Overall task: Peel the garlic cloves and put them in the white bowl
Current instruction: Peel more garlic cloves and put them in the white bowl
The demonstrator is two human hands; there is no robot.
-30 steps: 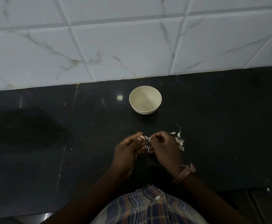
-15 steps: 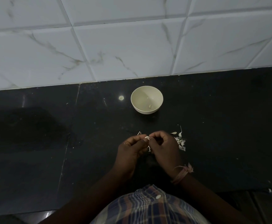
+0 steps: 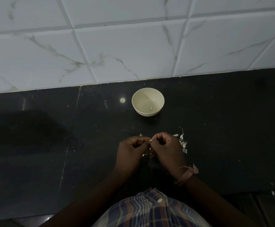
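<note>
The white bowl (image 3: 148, 94) stands on the black counter (image 3: 223, 122) beyond my hands, with one peeled garlic clove (image 3: 151, 108) lying in it. My left hand (image 3: 132, 149) and my right hand (image 3: 168, 149) meet over the counter, fingers curled, pinching a small garlic clove (image 3: 150, 140) between their fingertips; only its pale tip shows. A little heap of garlic cloves and skins (image 3: 183, 143) lies just right of my right hand.
A white marble-tiled wall (image 3: 133, 46) rises behind the counter. Small skin flakes (image 3: 140, 134) dot the counter near my hands. A round light reflection (image 3: 122, 100) shines left of the bowl. The counter's front edge runs below my arms.
Both hands have drawn closer together and their fingertips have shifted on the clove. The bowl has not moved.
</note>
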